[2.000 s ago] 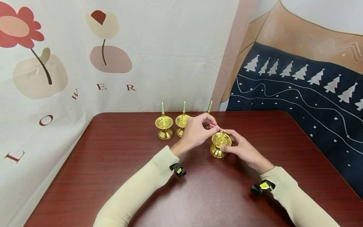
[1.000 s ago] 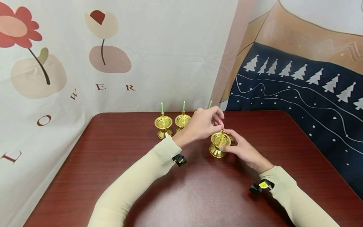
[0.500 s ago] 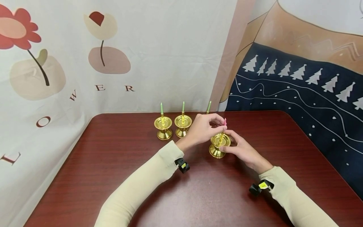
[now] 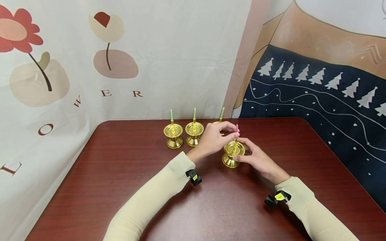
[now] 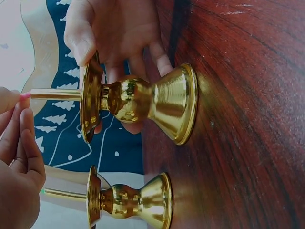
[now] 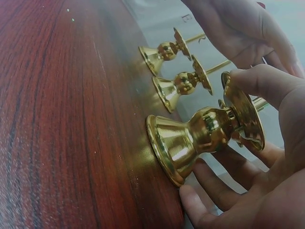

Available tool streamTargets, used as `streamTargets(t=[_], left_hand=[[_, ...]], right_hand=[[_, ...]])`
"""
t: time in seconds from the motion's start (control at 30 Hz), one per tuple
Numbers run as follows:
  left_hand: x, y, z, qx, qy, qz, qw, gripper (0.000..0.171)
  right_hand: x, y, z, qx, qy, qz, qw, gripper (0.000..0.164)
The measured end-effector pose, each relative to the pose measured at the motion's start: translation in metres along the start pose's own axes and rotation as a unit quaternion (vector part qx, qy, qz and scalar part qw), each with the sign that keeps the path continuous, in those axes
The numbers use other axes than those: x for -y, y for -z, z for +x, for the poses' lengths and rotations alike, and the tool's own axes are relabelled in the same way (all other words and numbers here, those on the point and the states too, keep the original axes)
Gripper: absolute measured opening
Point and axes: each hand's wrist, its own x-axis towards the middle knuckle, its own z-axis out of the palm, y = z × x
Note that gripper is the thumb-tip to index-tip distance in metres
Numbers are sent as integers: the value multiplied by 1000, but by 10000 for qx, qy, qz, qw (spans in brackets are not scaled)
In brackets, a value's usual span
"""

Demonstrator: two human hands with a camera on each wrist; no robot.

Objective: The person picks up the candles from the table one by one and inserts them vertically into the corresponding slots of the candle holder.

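Observation:
Thumb and fingertips of my left hand (image 4: 212,135) pinch a small pink candle (image 4: 237,128), which stands upright. Its lower end meets the top of the tube on a gold candlestick (image 4: 231,161), as the pink tip (image 5: 25,96) in the left wrist view shows. My right hand (image 4: 261,160) grips that candlestick by its dish, thumb on the near rim and fingers round the far side. The candlestick's base (image 6: 167,148) is on the table. Behind my left hand, a third green-candle holder is mostly hidden.
Two gold candlesticks with green candles, one far left (image 4: 174,137) and one beside it (image 4: 194,134), stand near the back edge of the dark red wooden table (image 4: 126,160). Another green candle (image 4: 222,112) shows above my left hand. Printed cloths (image 4: 181,60) hang behind the table.
The pink candle has turned from lying sideways in my left fingers to upright over the candlestick's tube. My left hand has shifted slightly right; the right hand keeps its grip.

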Motion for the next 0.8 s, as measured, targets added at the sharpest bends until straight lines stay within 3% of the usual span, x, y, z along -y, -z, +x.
streamTargets(t=[0.13, 0.43, 0.63, 0.8], left_hand=[[2, 0, 0, 91, -210, 99, 9997, 9], [7, 0, 1, 187, -1098, 638, 9917, 10], [9, 0, 1, 231, -1127, 703, 9909, 9], [10, 2, -3, 374, -871, 874, 9917, 11]], right_hand=[[-1, 1, 0, -11, -16, -4, 10000, 71], [-3, 2, 1, -5, -1, 19, 10000, 70], [-5, 2, 2, 9, 53, 65, 10000, 71], [-5, 4, 2, 65, 140, 107, 9998, 70]])
